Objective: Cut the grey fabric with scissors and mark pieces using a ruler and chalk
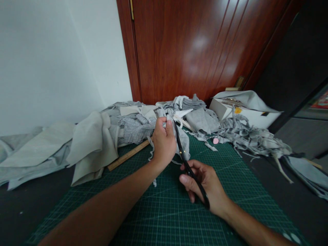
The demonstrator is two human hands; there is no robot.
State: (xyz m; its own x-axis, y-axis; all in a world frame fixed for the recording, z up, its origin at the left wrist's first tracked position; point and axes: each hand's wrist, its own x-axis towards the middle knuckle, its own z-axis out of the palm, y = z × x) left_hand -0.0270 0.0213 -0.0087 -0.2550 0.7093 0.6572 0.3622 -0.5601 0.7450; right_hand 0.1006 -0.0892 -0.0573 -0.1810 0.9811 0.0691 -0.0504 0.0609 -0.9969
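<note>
My left hand [165, 141] is closed on a piece of light grey fabric [183, 143], pinched between thumb and fingers and hanging down over the mat. In my right hand [205, 181] is a pair of black scissors [183, 153], the fingers wrapped about the handles. Its blades point up and away, alongside the held fabric and just right of my left thumb. Whether the blades touch the cloth I cannot tell. Both hands are above a green cutting mat [164, 215] with a pale grid.
Grey cloth pieces [138, 128] lie piled behind my hands, with larger pale sheets [87, 143] at left. A wooden ruler [130, 155] lies on the mat. Tangled fabric strips [256, 136], a pink piece [215, 140] and a white box [248, 114] are at right. A wooden door [184, 48] stands behind.
</note>
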